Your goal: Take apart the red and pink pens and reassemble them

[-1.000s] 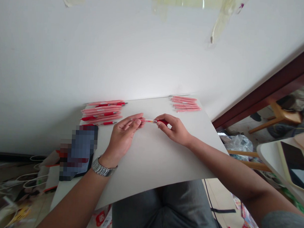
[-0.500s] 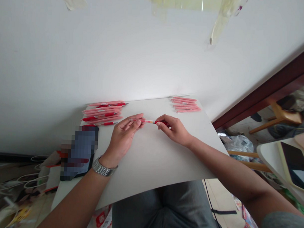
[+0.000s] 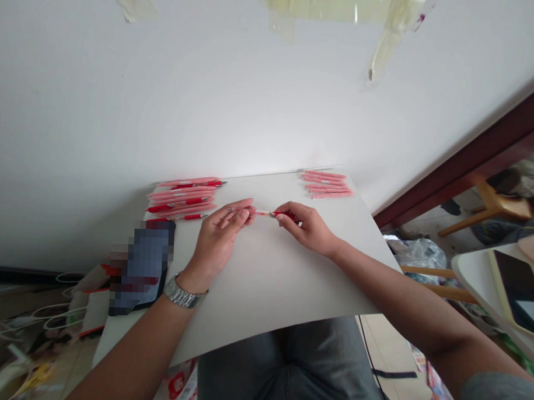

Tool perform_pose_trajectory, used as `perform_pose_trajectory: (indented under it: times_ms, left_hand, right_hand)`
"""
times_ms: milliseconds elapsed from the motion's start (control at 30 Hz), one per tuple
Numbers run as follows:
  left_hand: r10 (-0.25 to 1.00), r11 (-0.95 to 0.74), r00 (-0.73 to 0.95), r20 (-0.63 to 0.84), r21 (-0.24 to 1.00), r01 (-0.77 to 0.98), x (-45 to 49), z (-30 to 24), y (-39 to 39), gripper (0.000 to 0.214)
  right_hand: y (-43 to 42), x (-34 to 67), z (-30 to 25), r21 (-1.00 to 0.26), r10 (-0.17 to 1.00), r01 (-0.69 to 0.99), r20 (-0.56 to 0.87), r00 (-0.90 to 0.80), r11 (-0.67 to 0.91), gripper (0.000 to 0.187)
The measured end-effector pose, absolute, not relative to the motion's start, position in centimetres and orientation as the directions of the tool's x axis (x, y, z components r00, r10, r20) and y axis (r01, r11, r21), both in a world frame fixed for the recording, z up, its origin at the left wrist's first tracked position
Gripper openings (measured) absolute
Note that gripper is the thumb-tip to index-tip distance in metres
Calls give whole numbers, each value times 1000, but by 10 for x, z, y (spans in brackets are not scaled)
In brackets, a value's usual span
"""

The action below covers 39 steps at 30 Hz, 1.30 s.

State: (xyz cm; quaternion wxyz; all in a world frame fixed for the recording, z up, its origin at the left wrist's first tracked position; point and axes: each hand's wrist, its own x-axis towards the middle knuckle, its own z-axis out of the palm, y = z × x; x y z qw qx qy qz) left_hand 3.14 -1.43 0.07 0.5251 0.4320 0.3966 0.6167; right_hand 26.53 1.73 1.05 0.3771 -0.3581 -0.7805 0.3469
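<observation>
A white wall [image 3: 218,105] is seen across the top of the frame, with a strip of yellowed tape [image 3: 132,3] fixed at upper left. Against it a white counter [image 3: 264,281] is placed, filling the middle of the frame. At the centre, a red pen [image 3: 263,212] with a clear section is held level above the counter. Its left part is pinched between the thumb and fingers of the left hand [image 3: 219,233]; its red right end is pinched by the right hand [image 3: 310,228], the grip being closed on both sides. A metal wristwatch [image 3: 186,293] is worn on the left wrist. At centre left, a pile of red and pink pens [image 3: 182,198] is laid; below it a dark flat object [image 3: 146,260] is obscured by pixelation. Right of centre, slim pink sticks [image 3: 327,186] are laid side by side near the wall.
</observation>
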Motion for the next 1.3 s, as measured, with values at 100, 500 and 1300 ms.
perform_pose_trajectory:
  times_ms: [100,500,1300]
  left_hand:
    - [990,-134,-82,115,943,-304,31,0,-14,31]
    - [990,-131,-82,111,947,-294,31,0,-14,31]
    - [985,-135,-140,98,950,-280,30,-1,-13,27]
  right_hand:
    - [18,266,6,-817,814,278,344,-468,505,28]
    - [18,266,7,-821,811,275,333,-481,501,30]
    - [20,265,3,-777,787,280,403,-467,564,24]
